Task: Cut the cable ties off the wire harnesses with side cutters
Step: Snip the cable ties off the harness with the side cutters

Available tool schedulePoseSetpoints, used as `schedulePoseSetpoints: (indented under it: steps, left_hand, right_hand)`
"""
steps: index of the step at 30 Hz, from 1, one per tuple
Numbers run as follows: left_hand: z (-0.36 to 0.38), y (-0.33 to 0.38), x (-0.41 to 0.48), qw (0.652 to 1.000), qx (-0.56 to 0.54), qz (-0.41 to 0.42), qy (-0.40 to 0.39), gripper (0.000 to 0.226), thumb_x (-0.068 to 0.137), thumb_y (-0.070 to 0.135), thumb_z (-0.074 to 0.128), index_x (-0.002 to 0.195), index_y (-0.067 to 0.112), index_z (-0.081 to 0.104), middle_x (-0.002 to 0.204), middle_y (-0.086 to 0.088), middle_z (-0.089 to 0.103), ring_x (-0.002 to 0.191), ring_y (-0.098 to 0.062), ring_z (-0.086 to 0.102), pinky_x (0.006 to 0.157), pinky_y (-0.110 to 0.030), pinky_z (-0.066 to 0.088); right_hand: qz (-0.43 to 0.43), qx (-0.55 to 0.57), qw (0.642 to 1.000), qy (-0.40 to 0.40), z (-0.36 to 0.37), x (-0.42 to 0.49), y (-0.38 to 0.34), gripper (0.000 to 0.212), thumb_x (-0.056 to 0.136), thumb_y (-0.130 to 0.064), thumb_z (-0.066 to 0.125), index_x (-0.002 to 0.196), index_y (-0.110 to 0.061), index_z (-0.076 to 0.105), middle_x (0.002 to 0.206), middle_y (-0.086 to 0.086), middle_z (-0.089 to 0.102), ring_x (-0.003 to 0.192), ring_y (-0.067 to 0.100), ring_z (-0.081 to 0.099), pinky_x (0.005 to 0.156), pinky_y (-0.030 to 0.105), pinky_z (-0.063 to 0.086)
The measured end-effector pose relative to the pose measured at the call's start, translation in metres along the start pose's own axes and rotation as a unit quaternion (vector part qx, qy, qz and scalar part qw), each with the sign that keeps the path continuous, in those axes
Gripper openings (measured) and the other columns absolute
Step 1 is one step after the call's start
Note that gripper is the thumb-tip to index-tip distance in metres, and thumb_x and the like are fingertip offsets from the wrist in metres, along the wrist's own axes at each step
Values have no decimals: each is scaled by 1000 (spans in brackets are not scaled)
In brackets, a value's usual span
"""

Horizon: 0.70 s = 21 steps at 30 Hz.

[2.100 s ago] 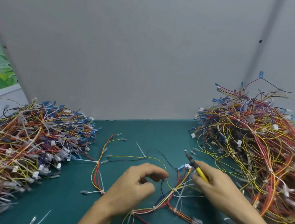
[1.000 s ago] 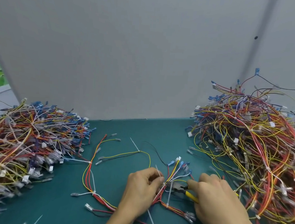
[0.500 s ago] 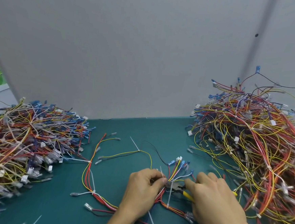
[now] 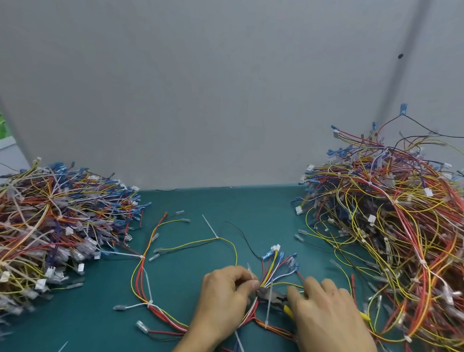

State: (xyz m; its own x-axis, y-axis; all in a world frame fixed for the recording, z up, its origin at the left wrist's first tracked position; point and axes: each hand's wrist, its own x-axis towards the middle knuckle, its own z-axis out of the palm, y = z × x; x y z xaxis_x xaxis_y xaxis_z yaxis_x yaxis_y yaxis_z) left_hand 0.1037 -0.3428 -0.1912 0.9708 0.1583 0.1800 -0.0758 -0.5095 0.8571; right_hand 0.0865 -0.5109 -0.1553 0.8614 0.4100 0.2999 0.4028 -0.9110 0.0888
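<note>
Left on teal bench (image 4: 209, 202), heaped pile (image 4: 41, 224) of harnesses. Centre, wire harness (image 4: 169, 318) pinched at its bundle by curled left hand (image 4: 222, 305). Side cutters (image 4: 278, 299) nosed against bundle, yellow handles gripped in right hand (image 4: 327, 322). Right, taller pile (image 4: 400, 244).

A head-worn camera is looking forward and down, close over the table (image 4: 89, 317); left hand (image 4: 222, 300) and right hand (image 4: 330, 325) are showing at six o'clock.

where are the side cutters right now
In the head view the side cutters sit low and just right of centre, held by the right hand, nose at the harness the left hand pinches.
</note>
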Motion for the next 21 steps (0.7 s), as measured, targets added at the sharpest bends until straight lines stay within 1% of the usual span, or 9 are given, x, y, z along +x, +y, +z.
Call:
schedulePoseSetpoints:
  steps: [3, 8, 11, 13, 17, 19, 21]
  left_hand:
    - [-1, 1, 1, 1000, 2, -4, -7, 22, 81, 15, 70, 63, 27, 67, 56, 13, 63, 54, -4, 56, 62, -25, 49]
    - [-2, 2, 1, 1000, -4, -7, -18, 20, 83, 15, 70, 66, 27, 68, 52, 16, 58, 48, -1, 50, 54, -20, 44]
    - [-2, 2, 1, 1000, -11, -8, -23, 22, 83, 14, 69, 65, 27, 68, 52, 17, 58, 45, 0, 50, 52, -17, 42]
    - [-3, 2, 1, 999, -20, -13, -26, 23, 83, 14, 69, 65, 27, 67, 52, 15, 59, 47, 0, 52, 55, -19, 45]
    - [-2, 1, 2, 996, -79, -44, -27, 18, 85, 10, 66, 72, 22, 69, 57, 6, 62, 51, -8, 56, 56, -24, 48]
    - [-1, 1, 2, 992, -107, -63, -20, 20, 86, 6, 64, 74, 21, 70, 59, 5, 63, 51, -10, 56, 54, -27, 49]
    - [0, 2, 2, 991, -116, -71, -17, 24, 86, 3, 63, 74, 22, 70, 60, 6, 63, 50, -11, 56, 51, -26, 49]
  right_hand:
    - [-6, -19, 1000, 6, 3, 0, 3, 41, 28, -13, 93, 54, -12, 62, 52, 8, 47, 44, 29, 47, 39, 35, 35]
    - [-3, -22, 1000, -8, 5, 0, 6, 40, 31, -19, 95, 53, -15, 62, 51, 4, 47, 43, 26, 48, 39, 34, 36]
    - [-8, -22, 1000, -8, 5, 0, 7, 40, 31, -21, 95, 53, -16, 62, 50, 5, 47, 43, 26, 48, 38, 35, 36]
    - [-5, -23, 1000, -15, 3, 0, 8, 41, 31, -21, 95, 54, -17, 62, 50, 6, 47, 43, 25, 48, 38, 35, 36]
    - [-8, -33, 999, -7, 2, 0, 9, 41, 29, -16, 93, 53, -18, 59, 51, 2, 46, 44, 25, 47, 41, 33, 30]
    - [-10, -36, 999, 9, 2, 1, 10, 41, 27, -11, 90, 52, -17, 58, 51, 3, 46, 44, 25, 48, 40, 34, 33]
    - [-4, -32, 999, 14, 1, 1, 10, 40, 25, -9, 88, 52, -17, 58, 51, 4, 46, 44, 25, 48, 39, 34, 36]
